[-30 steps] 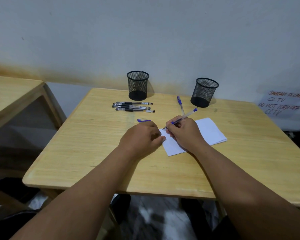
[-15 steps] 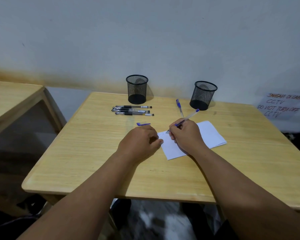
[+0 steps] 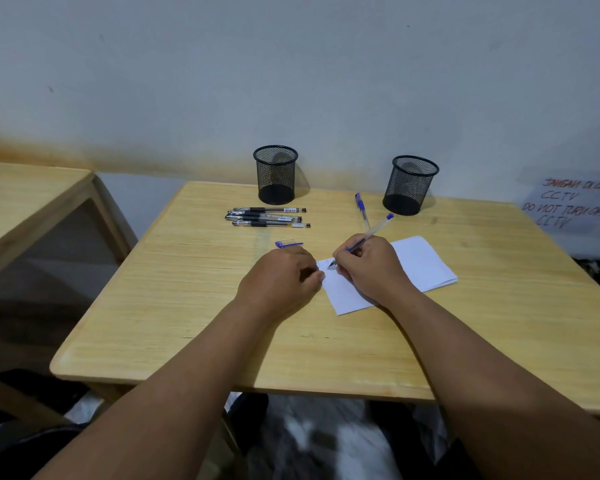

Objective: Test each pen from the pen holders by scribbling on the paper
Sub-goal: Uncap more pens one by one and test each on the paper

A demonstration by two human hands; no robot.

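My right hand [image 3: 369, 268] grips a blue pen [image 3: 378, 227] with its tip on the top left corner of the white paper [image 3: 420, 265], where faint scribbles show. My left hand [image 3: 279, 278] rests curled on the table with its fingertips pressing the paper's left edge. Just beyond my left hand lies a blue pen cap [image 3: 288, 243]. Two black mesh pen holders stand at the back, the left pen holder [image 3: 275, 174] and the right pen holder [image 3: 410, 185], both looking empty. Several black pens [image 3: 267, 217] lie in a row in front of the left holder. Another blue pen [image 3: 362, 209] lies beside the right holder.
The wooden table [image 3: 187, 306] stands against a white wall. A second wooden table [image 3: 25, 202] is at the left across a gap. A handwritten CCTV notice [image 3: 572, 206] is taped to the wall at the right.
The pen tip has moved slightly over the paper's corner and scribble marks show there. My left hand stays on the paper's edge. The camera view shifted a little.
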